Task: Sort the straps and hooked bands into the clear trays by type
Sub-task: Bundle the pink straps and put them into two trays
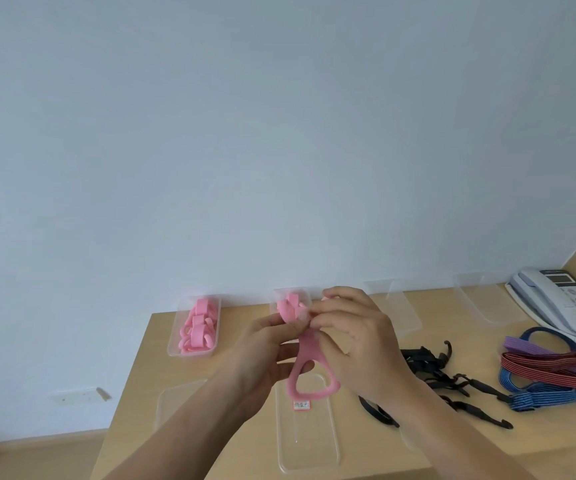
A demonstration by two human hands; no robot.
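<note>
The pink strap is hanging above the counter, its long axis running far to near and its looped end (bearing a small label) pointing at the near tray. Both forearms are reaching in from the near edge and meeting mid-counter. The left hand and right hand are pinching the strap's far end with curled fingers.
</note>
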